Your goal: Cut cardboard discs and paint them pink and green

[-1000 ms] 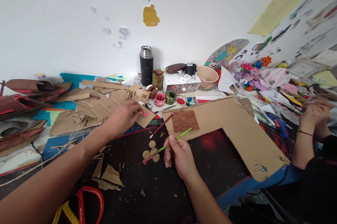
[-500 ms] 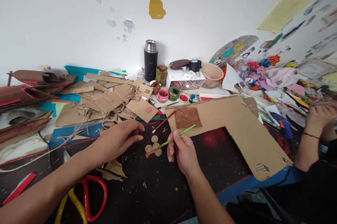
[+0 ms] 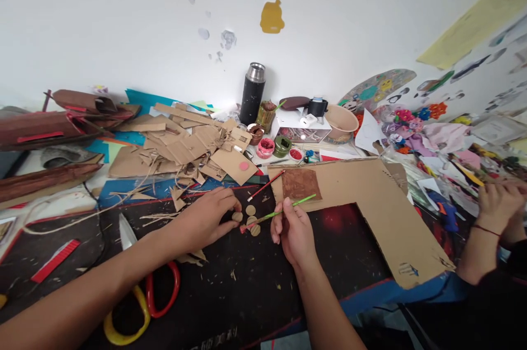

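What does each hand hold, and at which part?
The right hand holds a green paintbrush near the middle of its handle. The left hand pinches a small cardboard disc at its edge.

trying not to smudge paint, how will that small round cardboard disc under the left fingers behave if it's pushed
The small round cardboard disc looks thin and flat, so it is probably light and would slide on the black table rather than roll. Pinched by the left hand, it likely stays fairly stiff.
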A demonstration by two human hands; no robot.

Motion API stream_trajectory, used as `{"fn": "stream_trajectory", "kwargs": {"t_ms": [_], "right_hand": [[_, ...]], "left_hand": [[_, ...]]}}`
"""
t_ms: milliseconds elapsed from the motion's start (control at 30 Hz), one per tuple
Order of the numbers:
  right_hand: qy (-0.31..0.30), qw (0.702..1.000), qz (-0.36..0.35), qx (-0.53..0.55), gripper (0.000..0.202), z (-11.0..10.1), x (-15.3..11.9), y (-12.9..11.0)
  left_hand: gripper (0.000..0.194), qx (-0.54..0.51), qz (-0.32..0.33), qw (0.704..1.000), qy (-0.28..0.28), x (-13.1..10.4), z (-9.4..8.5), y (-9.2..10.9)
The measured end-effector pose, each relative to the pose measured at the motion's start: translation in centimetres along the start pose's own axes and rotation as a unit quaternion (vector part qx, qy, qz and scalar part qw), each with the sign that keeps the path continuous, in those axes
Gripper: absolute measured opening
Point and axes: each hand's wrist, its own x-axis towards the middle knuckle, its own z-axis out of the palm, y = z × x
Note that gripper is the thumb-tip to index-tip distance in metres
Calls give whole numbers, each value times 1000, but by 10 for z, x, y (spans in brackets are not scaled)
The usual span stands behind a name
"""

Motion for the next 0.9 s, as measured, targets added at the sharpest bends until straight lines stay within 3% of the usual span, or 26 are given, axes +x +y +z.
{"fn": "stream_trajectory", "kwargs": {"t_ms": [67, 100, 133, 200, 267, 333, 400, 467, 500, 533, 633, 700, 767, 900], "right_hand": [[1, 1000, -4, -3, 49, 1, 0, -1], [1, 1000, -5, -4, 49, 2, -1, -1], [1, 1000, -6, -4, 48, 2, -1, -1], [3, 1000, -7, -7, 48, 3, -1, -1], [6, 1000, -7, -13, 48, 3, 0, -1], [9, 1000, -8, -20, 48, 3, 0, 0], [10, 1000, -10, -22, 49, 3, 0, 0], [11, 1000, -10, -22, 49, 3, 0, 1], [12, 1000, -10, -22, 48, 3, 0, 1], [12, 1000, -9, -22, 48, 3, 0, 1], [11, 1000, -8, -22, 48, 4, -1, 0], [10, 1000, -6, -22, 48, 4, -2, -1], [11, 1000, -3, -23, 48, 5, -2, -4], [11, 999, -16, -41, 48, 6, -1, -12]], "left_hand": [[18, -128, -58, 990, -4, -3, -10, -1], [24, -218, -94, 971, -4, -4, -15, -1], [30, -318, -128, 939, 3, -6, -20, -2], [37, -505, -174, 845, 32, -10, -27, -4], [35, -625, -191, 755, 59, -14, -30, -5], [29, -679, -199, 704, 59, -17, -29, -6], [26, -694, -204, 689, 58, -18, -27, -7], [29, -681, -209, 698, 63, -18, -25, -7], [31, -658, -213, 719, 70, -18, -24, -7], [33, -618, -215, 752, 74, -18, -23, -7], [33, -393, -183, 899, 69, -15, -17, -7], [25, -226, -134, 963, 64, -13, -11, -7], [17, -109, -86, 988, 74, -10, -4, -8], [10, 5, -24, 997, 79, -7, 7, -13]]}}
